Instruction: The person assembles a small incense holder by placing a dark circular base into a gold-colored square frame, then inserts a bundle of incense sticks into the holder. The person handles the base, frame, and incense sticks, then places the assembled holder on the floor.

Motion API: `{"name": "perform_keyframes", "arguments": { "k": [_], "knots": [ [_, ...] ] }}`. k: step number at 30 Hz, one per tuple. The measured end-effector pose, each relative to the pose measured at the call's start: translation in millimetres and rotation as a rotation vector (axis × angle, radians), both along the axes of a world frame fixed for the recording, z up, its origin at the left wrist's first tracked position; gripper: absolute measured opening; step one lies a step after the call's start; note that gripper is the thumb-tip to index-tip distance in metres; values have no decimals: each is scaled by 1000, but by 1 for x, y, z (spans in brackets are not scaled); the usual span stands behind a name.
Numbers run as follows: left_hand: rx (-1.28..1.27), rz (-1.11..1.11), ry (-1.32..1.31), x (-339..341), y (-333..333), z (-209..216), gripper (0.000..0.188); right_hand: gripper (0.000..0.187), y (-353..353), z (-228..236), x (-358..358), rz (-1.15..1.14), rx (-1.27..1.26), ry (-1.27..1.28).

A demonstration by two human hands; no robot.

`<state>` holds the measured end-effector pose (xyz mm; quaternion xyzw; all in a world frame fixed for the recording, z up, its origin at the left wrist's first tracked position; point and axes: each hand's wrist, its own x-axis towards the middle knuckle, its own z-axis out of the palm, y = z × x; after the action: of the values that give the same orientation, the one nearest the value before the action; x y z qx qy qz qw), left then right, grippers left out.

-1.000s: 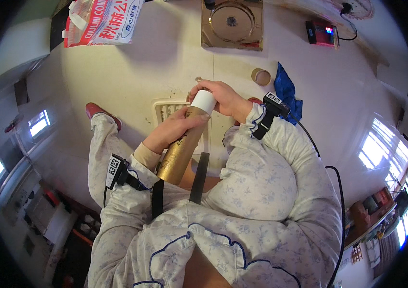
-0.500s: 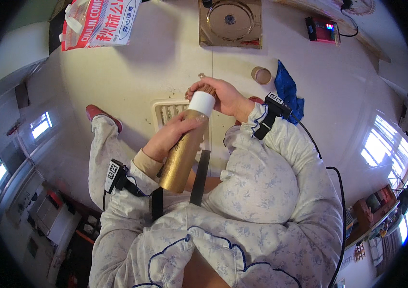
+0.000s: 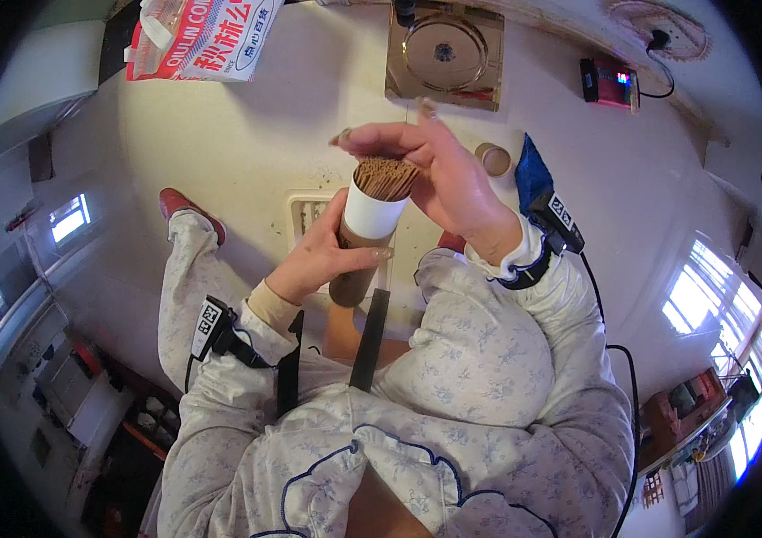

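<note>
My left hand (image 3: 316, 258) is wrapped round a gold cardboard tube (image 3: 354, 285) with a white inner collar (image 3: 372, 215). A tight bundle of thin brown incense sticks (image 3: 386, 177) shows at its uncapped top. The tube stands nearly upright, tipped a little so its mouth points away from me. Beside and just above the stick ends is my right hand (image 3: 461, 184), fingers stretched and apart, holding nothing. I cannot tell whether its palm touches the sticks. A small round gold-brown cap or cup (image 3: 492, 160) sits on the floor beyond my right wrist.
A cream slotted tray (image 3: 295, 217) lies under the tube. Farther off are a shiny square gold-brown box (image 3: 399, 67), a red-and-white bag (image 3: 206, 45) and a small red device with a lit display (image 3: 609, 85). Blue cloth (image 3: 533, 170) lies by my right wrist, with cables beside my arm.
The tube has tipped from slanting across my lap to nearly upright, its stick ends now facing up. My right hand has come off the sticks and opened out; my left hand still grips the tube.
</note>
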<state>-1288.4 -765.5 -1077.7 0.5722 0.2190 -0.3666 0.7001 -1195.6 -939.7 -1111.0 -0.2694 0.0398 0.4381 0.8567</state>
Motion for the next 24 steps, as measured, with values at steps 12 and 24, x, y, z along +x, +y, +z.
{"name": "perform_keyframes", "arguments": {
  "k": [12,24],
  "knots": [
    [-86,106,92,2,2,22,59,36,-5,-10,-13,-114,-67,-126],
    [-116,43,82,-1,6,16,70,29,-9,3,-4,-226,-185,-298]
  ]
}}
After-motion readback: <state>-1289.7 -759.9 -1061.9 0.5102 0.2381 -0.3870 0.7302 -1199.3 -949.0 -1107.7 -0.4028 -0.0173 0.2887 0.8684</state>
